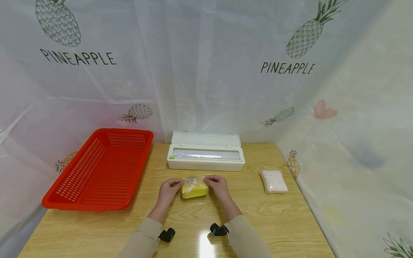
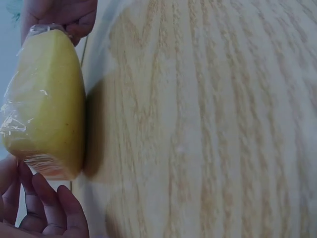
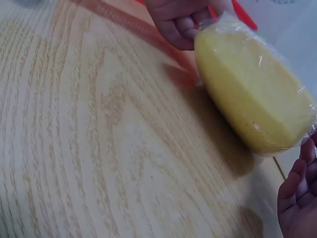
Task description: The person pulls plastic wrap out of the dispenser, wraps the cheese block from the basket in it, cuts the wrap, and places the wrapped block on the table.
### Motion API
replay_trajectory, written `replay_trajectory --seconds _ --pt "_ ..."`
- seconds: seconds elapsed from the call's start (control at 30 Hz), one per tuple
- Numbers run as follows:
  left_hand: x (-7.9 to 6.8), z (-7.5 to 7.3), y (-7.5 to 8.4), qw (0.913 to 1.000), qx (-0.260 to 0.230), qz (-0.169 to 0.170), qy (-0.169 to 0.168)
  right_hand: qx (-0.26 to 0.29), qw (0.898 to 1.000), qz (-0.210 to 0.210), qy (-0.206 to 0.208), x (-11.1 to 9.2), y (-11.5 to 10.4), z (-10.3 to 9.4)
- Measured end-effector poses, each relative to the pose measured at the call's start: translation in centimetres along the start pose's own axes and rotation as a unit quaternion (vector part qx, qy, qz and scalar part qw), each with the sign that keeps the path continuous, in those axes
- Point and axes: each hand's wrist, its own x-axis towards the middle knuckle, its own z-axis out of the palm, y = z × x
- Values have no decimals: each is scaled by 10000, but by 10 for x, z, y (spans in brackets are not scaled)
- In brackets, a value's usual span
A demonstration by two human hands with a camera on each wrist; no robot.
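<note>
A yellow block with rounded edges (image 1: 195, 191) is wrapped in clear cling film (image 1: 193, 181), crinkled on top. It sits over the wooden table in front of the film dispenser. My left hand (image 1: 170, 190) pinches the film at the block's left end between thumb and forefinger. At the opposite end, my right hand (image 1: 218, 186) pinches the film the same way. In the left wrist view the block (image 2: 54, 109) shows film bunched at its far end and stretched in creases at the near end. The right wrist view shows the block's (image 3: 247, 89) smooth side through the film.
A white cling film dispenser (image 1: 206, 165) with its lid raised and a green slider stands behind the hands. To the left is a red plastic basket (image 1: 138, 179). A pale pinkish wrapped block (image 1: 273, 181) lies at the right on the wooden table (image 1: 258, 215).
</note>
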Motion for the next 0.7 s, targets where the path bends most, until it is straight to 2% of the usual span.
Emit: replay_trajectory --seconds 0.2,0.33,0.47,0.6,0.7 --pt "-2 4 -1 10000 -7 -43 75 117 9996 -16 248 -2 4 1" --pt "-3 6 -3 9999 -36 -71 69 151 9983 -391 399 -10 -6 -1" --pt "-3 5 -5 9998 -83 -184 91 -195 9936 -1041 399 -24 -21 1" --pt "-3 5 -5 9998 -89 -144 37 -801 9795 -1845 -67 -26 -13 4" --pt "-1 5 -4 9999 -103 -101 2 -1302 9668 -2115 -609 -24 -8 6"
